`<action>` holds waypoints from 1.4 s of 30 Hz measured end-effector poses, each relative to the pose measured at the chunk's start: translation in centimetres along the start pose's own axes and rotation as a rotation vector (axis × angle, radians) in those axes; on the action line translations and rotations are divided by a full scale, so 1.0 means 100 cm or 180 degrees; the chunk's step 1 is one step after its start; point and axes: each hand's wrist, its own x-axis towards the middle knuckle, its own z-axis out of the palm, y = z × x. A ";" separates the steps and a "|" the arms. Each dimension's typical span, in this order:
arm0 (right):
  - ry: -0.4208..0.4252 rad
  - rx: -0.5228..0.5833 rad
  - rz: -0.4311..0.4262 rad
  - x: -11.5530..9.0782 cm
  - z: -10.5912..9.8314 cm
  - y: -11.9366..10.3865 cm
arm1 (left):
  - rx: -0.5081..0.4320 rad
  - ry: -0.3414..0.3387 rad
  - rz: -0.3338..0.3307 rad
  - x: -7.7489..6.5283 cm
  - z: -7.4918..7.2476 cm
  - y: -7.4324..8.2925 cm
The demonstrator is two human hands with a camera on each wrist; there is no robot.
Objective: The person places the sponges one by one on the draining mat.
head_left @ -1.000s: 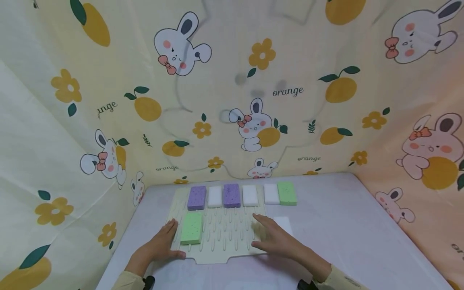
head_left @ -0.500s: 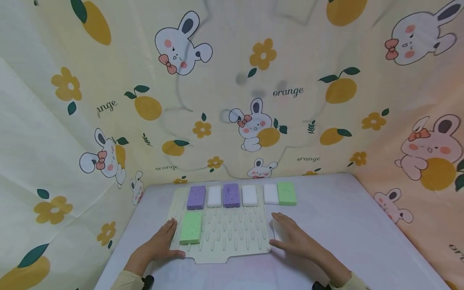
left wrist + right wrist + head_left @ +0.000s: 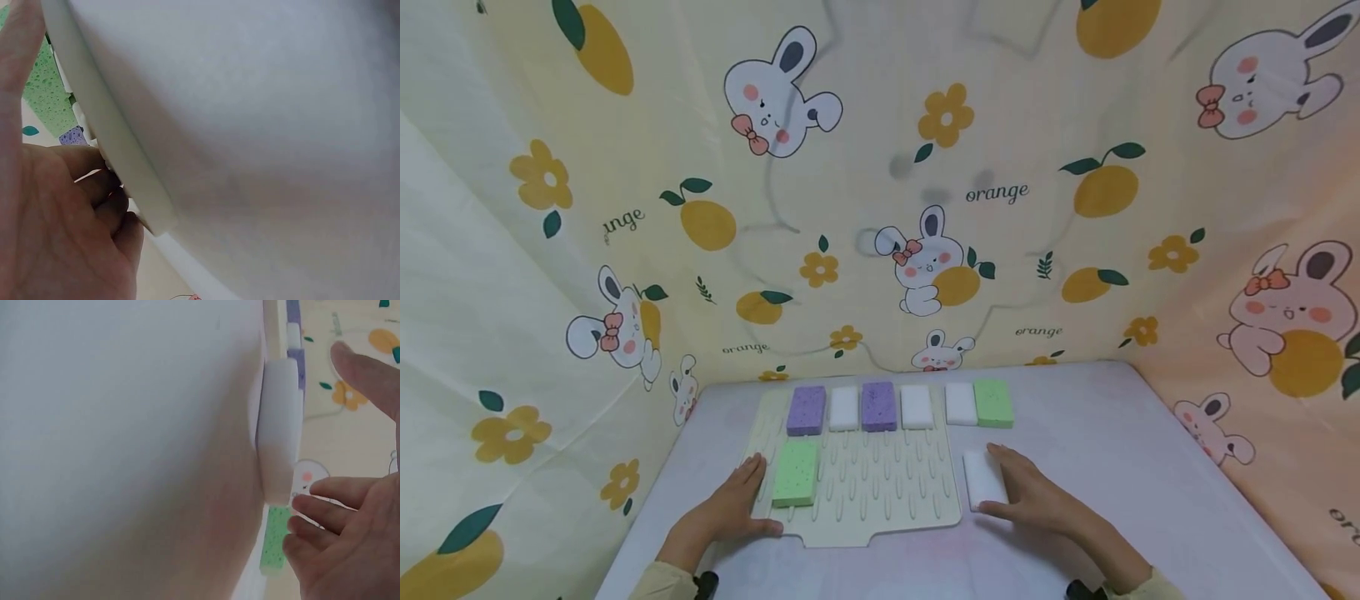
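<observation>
A cream ribbed draining board [image 3: 880,500] lies on the table. My left hand [image 3: 726,500] rests at its front left corner, thumb along the front edge; the left wrist view shows loosely bent fingers [image 3: 103,184] against the board's side. A green sponge [image 3: 795,473] lies on the board close to that hand. Right of the board is a white sponge block [image 3: 982,482]. My right hand [image 3: 1037,492] reaches round its right side, thumb near its front end and fingers extended. In the right wrist view, fingertips [image 3: 300,503] come right up to the block [image 3: 278,431].
Along the board's far edge stand a purple sponge [image 3: 806,410], a white block [image 3: 843,407], another purple sponge [image 3: 878,406] and another white block [image 3: 916,406]. Beyond the board's far right corner, a white block [image 3: 961,403] and a green sponge [image 3: 994,403] lie side by side.
My right hand has moved right, from over the board's right edge to the far side of the white block, which now shows more fully. My left hand has stayed put.
</observation>
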 end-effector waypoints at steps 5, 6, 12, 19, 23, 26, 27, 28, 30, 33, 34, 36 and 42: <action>-0.0124 0.0117 0.0177 -0.004 0.000 0.006 | 0.0025 0.0015 -0.0047 0.001 0.001 0.000; -0.0135 0.0115 0.0177 -0.004 0.000 0.007 | 0.0059 0.0011 -0.0059 0.001 0.001 0.000; -0.0166 0.0078 0.0184 -0.002 -0.002 0.012 | 0.0085 -0.0007 -0.0075 0.002 0.003 -0.002; -0.0149 0.0010 0.0159 0.003 -0.002 0.015 | 0.0059 -0.0032 -0.0028 0.002 0.003 -0.003; -0.0161 0.0033 0.0140 0.004 -0.003 0.017 | 0.0043 -0.0027 -0.0067 0.001 0.001 0.000; -0.0206 0.0069 0.0162 0.004 -0.004 0.019 | 0.0070 -0.0002 -0.0095 0.001 0.001 0.001; -0.0231 0.0091 0.0171 0.004 -0.005 0.019 | 0.0078 0.0005 -0.0095 0.002 0.001 0.001; -0.0256 0.0111 0.0177 0.004 -0.005 0.020 | 0.0090 0.0012 -0.0090 0.002 0.002 0.001; -0.0300 0.0129 0.0197 0.004 -0.006 0.021 | 0.0103 0.0021 -0.0074 0.003 0.003 -0.001; -0.0326 0.0147 0.0200 0.004 -0.006 0.022 | 0.0095 0.0019 -0.0064 0.003 0.003 -0.002; -0.0320 0.0144 0.0206 0.004 -0.006 0.023 | 0.0096 0.0020 -0.0065 0.002 0.003 -0.001; -0.0306 0.0130 0.0213 0.004 -0.006 0.023 | 0.0091 0.0018 -0.0068 0.002 0.002 -0.001; -0.0265 0.0090 0.0257 0.005 -0.005 0.023 | 0.0093 0.0023 -0.0074 0.001 0.002 0.000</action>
